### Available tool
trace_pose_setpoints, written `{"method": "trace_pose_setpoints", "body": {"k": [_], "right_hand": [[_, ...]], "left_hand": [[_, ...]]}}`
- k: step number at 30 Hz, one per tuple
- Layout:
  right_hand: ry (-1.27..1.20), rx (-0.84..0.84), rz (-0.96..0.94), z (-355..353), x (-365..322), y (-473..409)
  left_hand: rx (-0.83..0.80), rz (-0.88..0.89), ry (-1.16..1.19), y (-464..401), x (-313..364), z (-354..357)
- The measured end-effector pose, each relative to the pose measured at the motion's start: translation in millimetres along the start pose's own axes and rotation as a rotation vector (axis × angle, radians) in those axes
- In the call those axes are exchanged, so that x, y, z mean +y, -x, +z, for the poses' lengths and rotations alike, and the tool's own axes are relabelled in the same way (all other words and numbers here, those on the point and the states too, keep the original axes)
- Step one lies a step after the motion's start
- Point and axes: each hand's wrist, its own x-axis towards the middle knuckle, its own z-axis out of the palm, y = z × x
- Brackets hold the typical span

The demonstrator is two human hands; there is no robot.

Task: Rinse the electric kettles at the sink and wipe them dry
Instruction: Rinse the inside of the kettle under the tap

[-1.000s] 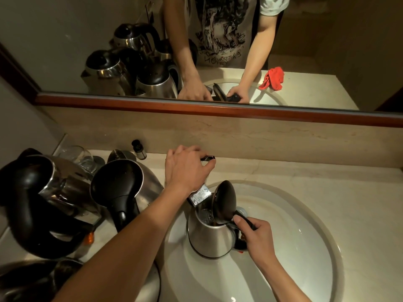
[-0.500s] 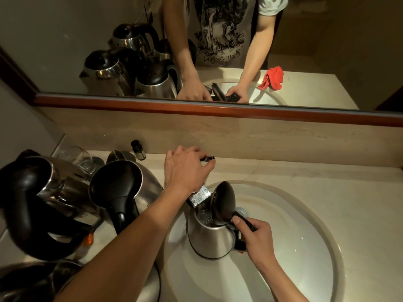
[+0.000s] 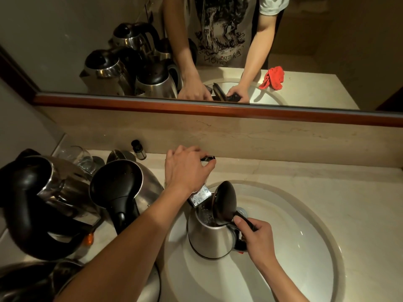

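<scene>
Two hands: right hand on kettle, left hand on tap lever

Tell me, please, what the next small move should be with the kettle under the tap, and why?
Probably turn the tap off. The kettle stands in the sink with its lid open and water inside; the left hand grips the tap lever, and the right hand holds the handle, ready to swirl and pour.

Single head-worn camera looking forward and down, sitting close above sink – both forearms reaching in from bottom edge. Wide-angle view also taking in mirror ahead – reflecting same counter from opposite side.
</scene>
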Motion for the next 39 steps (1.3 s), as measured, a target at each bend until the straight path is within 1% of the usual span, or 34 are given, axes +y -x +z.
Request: {"method": "trace_pose_setpoints", "body": {"k": [39], "right_hand": [[-0.012,-0.005,0.007,0.4,1.7,1.0]], "left_hand": [[0.004,0.003,-0.002,-0.4,0.3,-0.3]]}}
